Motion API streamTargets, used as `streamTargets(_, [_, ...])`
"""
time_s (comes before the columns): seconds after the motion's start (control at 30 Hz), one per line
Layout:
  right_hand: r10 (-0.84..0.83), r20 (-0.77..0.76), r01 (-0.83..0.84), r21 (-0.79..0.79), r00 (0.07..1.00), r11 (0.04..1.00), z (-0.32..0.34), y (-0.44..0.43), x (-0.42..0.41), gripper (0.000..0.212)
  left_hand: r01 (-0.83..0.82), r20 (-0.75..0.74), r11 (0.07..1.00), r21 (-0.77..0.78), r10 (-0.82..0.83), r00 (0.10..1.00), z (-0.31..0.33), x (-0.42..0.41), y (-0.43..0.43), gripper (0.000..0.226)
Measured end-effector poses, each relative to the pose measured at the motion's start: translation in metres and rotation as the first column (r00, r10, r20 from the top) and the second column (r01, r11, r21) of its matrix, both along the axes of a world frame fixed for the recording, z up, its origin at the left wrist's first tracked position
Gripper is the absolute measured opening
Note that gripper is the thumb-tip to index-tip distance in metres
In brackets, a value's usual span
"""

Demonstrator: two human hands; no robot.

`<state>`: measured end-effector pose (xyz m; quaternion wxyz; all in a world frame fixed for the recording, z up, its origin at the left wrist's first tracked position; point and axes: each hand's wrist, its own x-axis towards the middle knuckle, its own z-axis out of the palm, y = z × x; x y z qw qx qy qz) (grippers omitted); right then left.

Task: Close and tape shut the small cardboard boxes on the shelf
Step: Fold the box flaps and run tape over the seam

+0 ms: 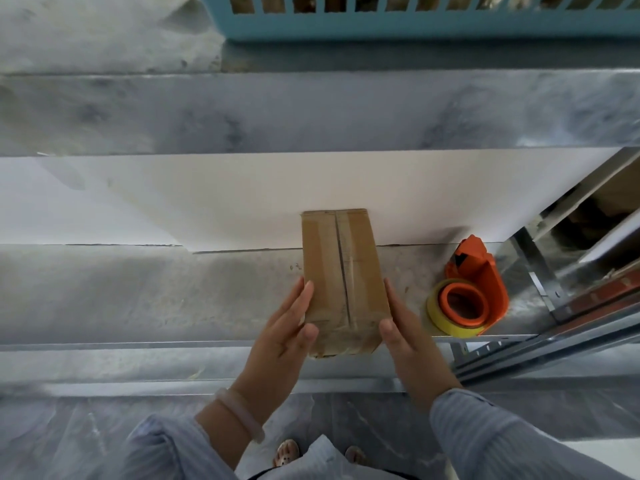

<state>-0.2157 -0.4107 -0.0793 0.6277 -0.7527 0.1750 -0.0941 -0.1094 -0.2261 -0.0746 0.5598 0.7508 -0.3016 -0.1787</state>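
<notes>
A small brown cardboard box (341, 271) lies lengthwise on the metal shelf (138, 292), its flaps shut and clear tape running along the centre seam. My left hand (285, 327) presses against the box's left side with straight fingers, thumb on the top near the front corner. Against the right side lies my right hand (403, 327), fingers straight and its thumb on the top edge. An orange tape dispenser (474, 289) with a yellow tape roll (438, 315) stands on the shelf to the right of the box, untouched.
A white board (242, 195) leans behind the box at the shelf's back. A turquoise plastic basket (381, 22) sits on the shelf level above. A metal upright and rails (540, 271) close off the right side. Plastic-covered floor lies below.
</notes>
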Motion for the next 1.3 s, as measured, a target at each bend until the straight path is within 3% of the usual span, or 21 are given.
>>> streamTargets(0.07, [-0.041, -0.044, 0.045, 0.098, 0.998, 0.994, 0.001, 0.014, 0.003, 0.048, 0.008, -0.099, 1.0, -0.029, -0.011, 0.995, 0.0, -0.004, -0.003, 0.055])
streamTargets(0.2, [-0.173, -0.104, 0.192, 0.222, 0.979, 0.956, -0.001, 0.029, 0.004, 0.057, -0.129, -0.481, 0.976, -0.175, 0.03, 0.876, 0.007, -0.02, -0.011, 0.044])
streamTargets(0.33, [-0.173, -0.109, 0.199, 0.307, 0.979, 0.931, -0.009, 0.027, 0.005, 0.057, -0.166, -0.568, 0.964, -0.209, 0.019, 0.823, 0.015, -0.016, -0.011, 0.046])
streamTargets(0.47, [-0.119, -0.115, 0.147, 0.268, 0.986, 0.952, -0.014, 0.021, 0.005, 0.06, -0.191, -0.632, 0.948, -0.253, -0.012, 0.775, 0.01, -0.007, -0.004, 0.051])
streamTargets(0.57, [-0.071, -0.095, 0.088, 0.19, 0.993, 0.978, -0.006, 0.008, 0.003, 0.046, -0.097, -0.538, 0.979, -0.181, -0.016, 0.843, 0.006, 0.005, 0.003, 0.051])
streamTargets(0.63, [-0.038, -0.051, 0.043, 0.114, 0.998, 0.993, 0.0, -0.005, -0.001, 0.042, -0.01, -0.399, 0.991, -0.131, -0.043, 0.916, 0.005, 0.017, 0.01, 0.053])
streamTargets(0.7, [0.005, -0.003, -0.005, -0.025, 1.0, 1.0, 0.005, -0.018, -0.006, 0.046, 0.035, -0.199, 0.995, -0.093, -0.053, 0.979, 0.005, 0.027, 0.015, 0.056])
streamTargets(0.77, [0.095, 0.029, -0.083, -0.266, 0.995, 0.96, 0.007, -0.031, -0.008, 0.056, 0.05, 0.106, 0.999, 0.01, -0.051, 0.993, 0.007, 0.031, 0.018, 0.053])
streamTargets(0.87, [0.191, 0.012, -0.159, -0.503, 0.981, 0.85, 0.009, -0.044, -0.004, 0.062, 0.064, 0.561, 0.986, 0.156, -0.142, 0.815, 0.007, 0.036, 0.018, 0.038])
streamTargets(0.93, [0.21, 0.021, -0.158, -0.587, 0.977, 0.794, 0.008, -0.05, 0.002, 0.061, 0.067, 0.716, 0.98, 0.189, -0.184, 0.673, 0.004, 0.044, 0.021, 0.033])
streamTargets(1.0, [0.24, 0.03, -0.162, -0.653, 0.97, 0.74, 0.005, -0.054, 0.004, 0.059, 0.083, 0.764, 0.971, 0.226, -0.229, 0.603, 0.004, 0.052, 0.024, 0.032])
streamTargets(1.07, [0.269, 0.029, -0.18, -0.674, 0.963, 0.717, 0.004, -0.057, 0.005, 0.056, 0.106, 0.755, 0.963, 0.247, -0.26, 0.601, 0.007, 0.057, 0.025, 0.032])
streamTargets(1.17, [0.291, 0.015, -0.21, -0.658, 0.957, 0.723, 0.004, -0.06, 0.005, 0.055, 0.135, 0.649, 0.963, 0.232, -0.257, 0.716, 0.009, 0.06, 0.024, 0.031])
streamTargets(1.3, [0.307, -0.025, -0.244, -0.67, 0.951, 0.701, 0.008, -0.063, 0.005, 0.058, 0.136, 0.4, 0.985, 0.105, -0.167, 0.901, 0.006, 0.055, 0.02, 0.04])
